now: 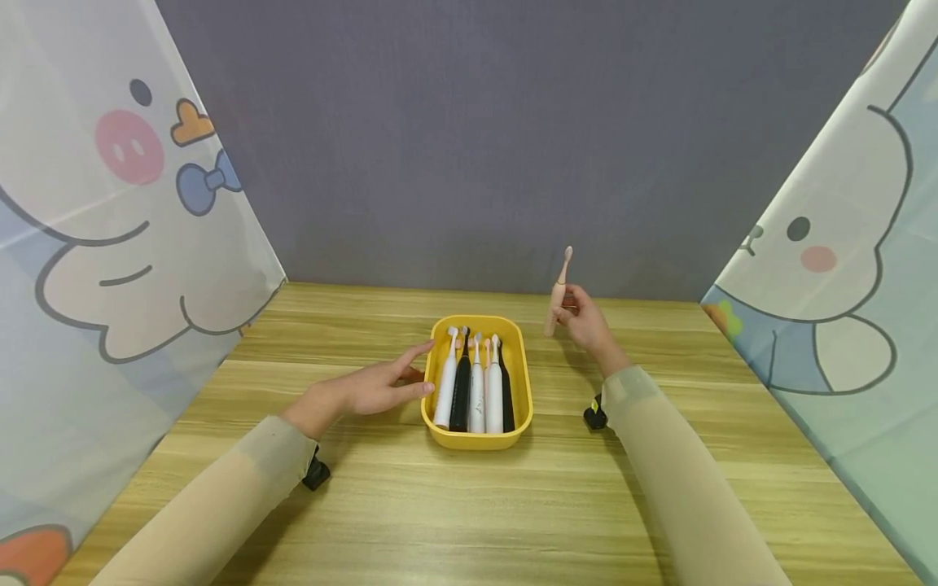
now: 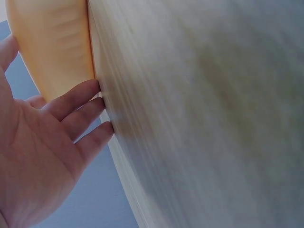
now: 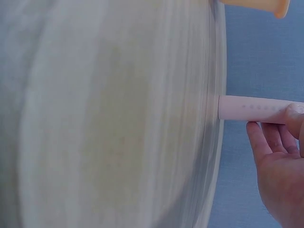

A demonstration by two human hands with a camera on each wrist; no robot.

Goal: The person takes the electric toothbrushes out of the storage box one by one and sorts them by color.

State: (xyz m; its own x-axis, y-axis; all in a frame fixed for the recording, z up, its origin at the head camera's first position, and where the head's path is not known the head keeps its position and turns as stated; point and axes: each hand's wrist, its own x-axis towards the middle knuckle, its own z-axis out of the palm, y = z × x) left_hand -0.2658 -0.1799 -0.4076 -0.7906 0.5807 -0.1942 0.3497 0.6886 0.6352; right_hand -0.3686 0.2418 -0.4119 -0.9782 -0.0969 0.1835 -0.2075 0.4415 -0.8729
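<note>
My right hand [image 1: 584,324] pinches a pale pink electric toothbrush [image 1: 558,299] between thumb and fingers, right of a yellow bin [image 1: 479,442]. The brush stands nearly upright, head up, and in the right wrist view the base of its handle [image 3: 237,108] is right at the tabletop. My left hand [image 1: 377,387] is at the bin's left side, fingers loosely spread, thumb and index fingertips at the rim. Several electric toothbrushes lie side by side in the bin, heads away from me: a white one [image 1: 446,387], a black one [image 1: 461,391] and a patterned white one [image 1: 477,399] among them.
The bin stands on a wood-grain table [image 1: 469,513]. A grey panel [image 1: 469,146] rises behind the table's far edge. Cartoon-printed sheets flank it on the left [image 1: 88,268] and right [image 1: 843,325].
</note>
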